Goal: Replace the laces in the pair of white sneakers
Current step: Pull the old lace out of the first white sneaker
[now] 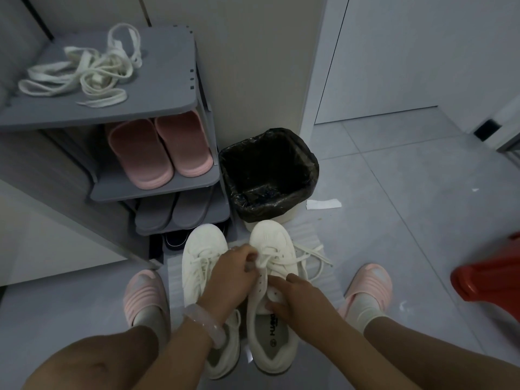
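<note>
A: Pair of white lace-up sneakers (242,294) sitting on the floor between the feet. Right hand (298,299) is gripping the right shoe's tongue; left hand (230,274) is pinching its thin white lace (306,256).

B: Risk: the lace snagging in an eyelet, the shoe tipping. Eyelets hard to make out; left shoe's laces partly hidden.
</note>
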